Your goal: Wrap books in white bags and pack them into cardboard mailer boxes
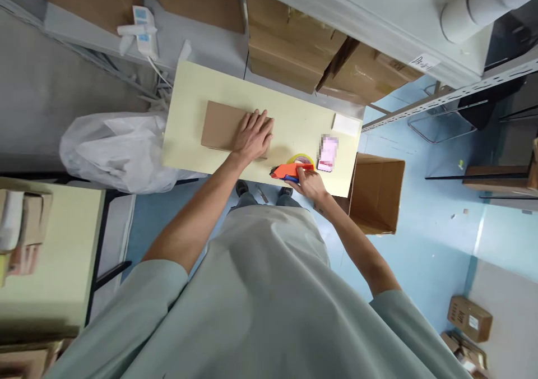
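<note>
A flat brown cardboard box [221,125] lies on the pale yellow table [197,87]. My left hand [253,135] rests flat on the box's right end, fingers stretched out. My right hand [310,184] is closed around the handle of an orange tape dispenser [288,171] with a yellow-rimmed tape roll, at the table's near edge. Just right of the dispenser lies a small pink item [328,153], blurred.
A white pad [346,125] sits at the table's far right corner. An open cardboard box [376,197] stands on the blue floor to the right. A white plastic bag [113,149] lies left of the table. Shelves with cartons [290,48] stand behind.
</note>
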`<act>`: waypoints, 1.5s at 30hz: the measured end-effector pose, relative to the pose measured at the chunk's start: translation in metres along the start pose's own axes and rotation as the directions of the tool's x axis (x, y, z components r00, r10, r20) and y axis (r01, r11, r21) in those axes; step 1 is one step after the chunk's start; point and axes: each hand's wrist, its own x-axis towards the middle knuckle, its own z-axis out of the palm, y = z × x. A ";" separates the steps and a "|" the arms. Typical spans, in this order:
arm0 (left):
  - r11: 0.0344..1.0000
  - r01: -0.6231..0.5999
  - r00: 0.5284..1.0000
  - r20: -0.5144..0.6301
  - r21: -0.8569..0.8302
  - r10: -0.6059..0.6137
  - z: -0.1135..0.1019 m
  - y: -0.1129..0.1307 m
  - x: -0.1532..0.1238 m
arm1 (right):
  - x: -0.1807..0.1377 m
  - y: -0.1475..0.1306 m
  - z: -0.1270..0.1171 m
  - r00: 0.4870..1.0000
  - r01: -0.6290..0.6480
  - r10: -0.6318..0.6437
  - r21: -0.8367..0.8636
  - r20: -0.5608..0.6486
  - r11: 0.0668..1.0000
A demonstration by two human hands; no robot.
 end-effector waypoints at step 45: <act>0.977 -0.166 0.978 -0.104 0.132 0.180 0.015 -0.023 0.004 | 0.086 0.034 0.021 0.950 0.214 -0.297 -0.490 -0.098 0.845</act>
